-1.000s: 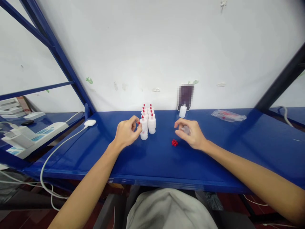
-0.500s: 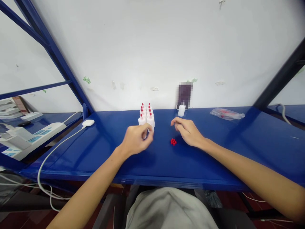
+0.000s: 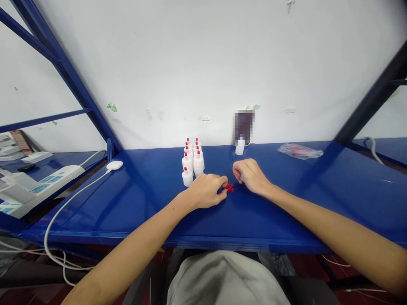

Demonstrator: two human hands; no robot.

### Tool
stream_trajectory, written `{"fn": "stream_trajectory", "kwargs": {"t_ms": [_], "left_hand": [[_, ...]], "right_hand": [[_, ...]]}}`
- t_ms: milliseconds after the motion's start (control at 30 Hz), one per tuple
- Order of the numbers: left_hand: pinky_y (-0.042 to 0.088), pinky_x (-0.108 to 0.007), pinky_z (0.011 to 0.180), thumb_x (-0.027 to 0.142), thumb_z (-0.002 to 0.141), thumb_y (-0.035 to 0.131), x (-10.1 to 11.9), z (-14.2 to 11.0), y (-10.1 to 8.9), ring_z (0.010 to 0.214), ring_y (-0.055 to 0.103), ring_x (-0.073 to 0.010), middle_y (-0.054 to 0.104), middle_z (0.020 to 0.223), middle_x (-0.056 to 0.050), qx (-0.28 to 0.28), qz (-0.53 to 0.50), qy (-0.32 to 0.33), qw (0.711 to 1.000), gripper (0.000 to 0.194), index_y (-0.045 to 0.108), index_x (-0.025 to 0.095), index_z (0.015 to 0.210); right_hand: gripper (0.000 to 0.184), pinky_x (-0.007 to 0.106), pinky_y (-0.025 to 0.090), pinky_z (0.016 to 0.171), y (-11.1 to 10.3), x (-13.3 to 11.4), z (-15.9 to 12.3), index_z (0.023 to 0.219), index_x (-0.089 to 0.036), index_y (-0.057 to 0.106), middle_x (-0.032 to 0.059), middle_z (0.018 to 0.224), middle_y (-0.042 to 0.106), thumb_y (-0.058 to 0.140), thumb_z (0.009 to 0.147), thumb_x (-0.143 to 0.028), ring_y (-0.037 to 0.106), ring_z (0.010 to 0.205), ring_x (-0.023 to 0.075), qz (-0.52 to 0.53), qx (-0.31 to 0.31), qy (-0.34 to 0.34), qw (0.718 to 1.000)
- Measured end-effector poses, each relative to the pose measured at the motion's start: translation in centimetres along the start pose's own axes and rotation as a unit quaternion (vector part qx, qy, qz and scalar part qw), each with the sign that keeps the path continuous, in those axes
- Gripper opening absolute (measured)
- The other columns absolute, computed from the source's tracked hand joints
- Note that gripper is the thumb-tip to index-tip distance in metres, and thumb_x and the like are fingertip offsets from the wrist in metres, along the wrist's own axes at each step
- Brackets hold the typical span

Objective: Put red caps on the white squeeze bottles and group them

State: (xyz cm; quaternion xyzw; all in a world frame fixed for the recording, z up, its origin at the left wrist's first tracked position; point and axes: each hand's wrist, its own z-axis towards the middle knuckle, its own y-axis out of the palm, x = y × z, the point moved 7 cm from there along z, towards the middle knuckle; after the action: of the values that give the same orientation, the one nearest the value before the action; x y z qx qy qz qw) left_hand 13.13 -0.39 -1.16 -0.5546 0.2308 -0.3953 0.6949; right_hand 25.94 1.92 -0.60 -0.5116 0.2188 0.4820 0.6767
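Well left of the left hand, a power strip (image 3: 71, 173) and a corded white puck (image 3: 114, 165) are noted. Two rows of red-capped white bottles (image 3: 199, 164) are stood on the bench (image 3: 143, 190), just beyond and left of that hand. The left hand (image 3: 208, 190) is lowered, its fingertips brought to the edge of the red caps (image 3: 230, 188); whether one is gripped cannot be told. A lone white bottle (image 3: 239, 148) is placed beyond the right hand (image 3: 251, 174), whose fingers are curled inward, contents hidden. Farther right, a plastic bag (image 3: 300, 151) is seen.
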Motion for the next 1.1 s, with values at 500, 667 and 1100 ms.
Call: {"fn": "stream_trajectory", "kwargs": {"t_ms": [500,667,1100], "left_hand": [[0.035,-0.02,0.054,0.027,0.092,0.051,1.2,-1.1,-2.4,0.054,0.048,-0.0077,0.05,0.061,0.005,0.232,-0.141,0.033,0.962,0.014,0.059,0.018,0.099],[0.036,-0.02,0.055,0.024,0.088,0.052,1.1,-1.2,-2.4,0.054,0.048,-0.0079,0.049,0.06,0.006,0.237,-0.143,0.024,0.961,0.011,0.057,0.018,0.095],[0.035,-0.021,0.053,0.02,0.083,0.054,1.2,-1.1,-1.5,0.051,0.048,-0.0083,0.053,0.059,0.006,0.203,-0.106,0.029,0.973,0.012,0.058,0.019,0.095]], "right_hand": [[0.027,0.029,0.04,0.058,2.0,-2.6,-1.7,0.099,-0.021,0.05,0.0022,0.081,0.065,0.039,0.094,-0.046,0.053,0.062,0.0165,0.11,-0.125,-0.09,0.982],[0.027,0.031,0.044,0.069,2.0,-3.5,-1.9,0.094,-0.021,0.053,0.0027,0.083,0.066,0.039,0.096,-0.045,0.058,0.07,0.0181,0.03,-0.133,-0.151,0.979],[0.012,0.027,0.037,0.06,2.1,-3.9,-2.0,0.098,-0.022,0.05,-0.0025,0.072,0.06,0.045,0.093,-0.031,0.052,0.059,0.0149,-0.08,-0.123,-0.179,0.973]]}}
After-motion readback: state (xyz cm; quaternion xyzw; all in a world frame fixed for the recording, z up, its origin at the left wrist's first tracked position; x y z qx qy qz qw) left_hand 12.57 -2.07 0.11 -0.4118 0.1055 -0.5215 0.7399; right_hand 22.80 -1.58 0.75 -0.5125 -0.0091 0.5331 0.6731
